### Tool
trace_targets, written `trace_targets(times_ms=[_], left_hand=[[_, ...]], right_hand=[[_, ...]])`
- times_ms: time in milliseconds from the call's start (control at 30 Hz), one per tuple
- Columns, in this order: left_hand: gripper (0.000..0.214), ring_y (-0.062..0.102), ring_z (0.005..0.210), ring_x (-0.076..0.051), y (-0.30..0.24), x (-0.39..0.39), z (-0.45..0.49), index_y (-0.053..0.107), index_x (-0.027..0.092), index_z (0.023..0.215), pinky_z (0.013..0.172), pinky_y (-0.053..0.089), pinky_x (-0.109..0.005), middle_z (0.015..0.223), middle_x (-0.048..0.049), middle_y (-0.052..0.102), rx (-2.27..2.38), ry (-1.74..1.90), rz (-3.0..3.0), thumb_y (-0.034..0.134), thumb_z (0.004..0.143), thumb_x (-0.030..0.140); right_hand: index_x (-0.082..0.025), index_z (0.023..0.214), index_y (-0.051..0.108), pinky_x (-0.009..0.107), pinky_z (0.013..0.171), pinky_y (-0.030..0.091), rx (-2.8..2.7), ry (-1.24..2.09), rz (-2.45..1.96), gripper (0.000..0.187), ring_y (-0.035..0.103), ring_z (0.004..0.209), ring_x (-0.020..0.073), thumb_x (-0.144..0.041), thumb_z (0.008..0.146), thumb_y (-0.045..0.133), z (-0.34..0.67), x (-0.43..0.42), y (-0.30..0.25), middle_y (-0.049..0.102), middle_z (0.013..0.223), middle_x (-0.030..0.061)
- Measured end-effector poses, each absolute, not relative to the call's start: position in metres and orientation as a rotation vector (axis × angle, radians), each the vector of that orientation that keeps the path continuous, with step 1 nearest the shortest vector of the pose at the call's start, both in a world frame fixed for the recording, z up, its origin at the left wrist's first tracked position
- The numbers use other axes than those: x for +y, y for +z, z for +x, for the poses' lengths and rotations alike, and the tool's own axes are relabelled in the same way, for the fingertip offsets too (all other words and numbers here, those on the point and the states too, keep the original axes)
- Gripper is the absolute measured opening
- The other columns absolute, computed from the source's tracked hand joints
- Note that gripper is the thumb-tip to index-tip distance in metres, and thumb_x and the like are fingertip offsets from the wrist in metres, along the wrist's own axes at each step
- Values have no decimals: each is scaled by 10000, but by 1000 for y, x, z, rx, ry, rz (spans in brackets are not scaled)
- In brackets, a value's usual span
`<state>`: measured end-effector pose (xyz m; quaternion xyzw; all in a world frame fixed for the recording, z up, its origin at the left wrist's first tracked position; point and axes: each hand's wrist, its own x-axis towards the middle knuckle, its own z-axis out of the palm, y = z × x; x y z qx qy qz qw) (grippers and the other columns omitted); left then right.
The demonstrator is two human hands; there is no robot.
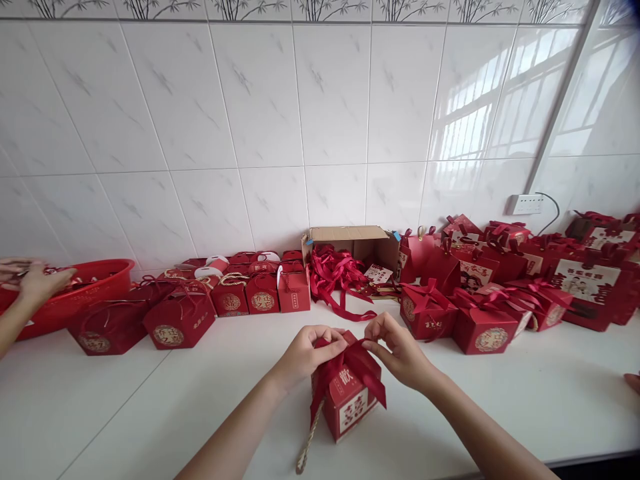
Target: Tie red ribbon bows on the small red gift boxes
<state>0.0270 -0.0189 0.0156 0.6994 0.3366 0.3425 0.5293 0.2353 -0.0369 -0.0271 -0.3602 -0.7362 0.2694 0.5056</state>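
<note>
A small red gift box (345,407) with a white label and gold print stands in front of me on the white table. Across its top lies a dark red ribbon (367,373), its tails hanging down the front. My left hand (313,353) pinches the ribbon at the top left of the box. At the top right, my right hand (397,350) has thumb and fingertips closed on another part of the ribbon. A beige twisted cord (306,447) hangs from the box's left side onto the table. The ribbon's middle is partly covered by my fingers.
Behind the box, a cardboard carton (350,233) holds loose red ribbons (337,270). Red boxes (183,317) stand at the left, ribbon-tied boxes (485,327) and gift bags (590,287) at the right. Another person's hands (43,280) reach over a red basin (105,273).
</note>
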Motion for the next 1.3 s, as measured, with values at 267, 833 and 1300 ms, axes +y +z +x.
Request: trace_targets(times_ms=[267,833,1300], left_hand=[[231,564,1139,-287,8,-16,30,565,165,572,960,409,-396,1051,-128,693,856,833,1698,751,664,267],[288,506,1218,-301,8,-17,27,542,173,549,977,370,-395,1046,-130,702,828,838,1584,714,711,337],[230,539,1178,-278,7,-21,24,544,180,724,969,410,-405,1020,-116,692,750,853,1587,737,695,301]], right_hand=[[-234,772,318,278,622,408,-1729,710,-837,250,454,685,133,-327,876,526,233,-34,-23,491,762,-8],[-239,729,282,283,629,398,-1606,844,-771,341,430,669,132,-361,853,575,236,-36,-30,474,727,-22],[-230,752,340,293,658,439,-1653,613,-931,237,489,713,151,-315,886,516,238,-53,-36,517,774,13]])
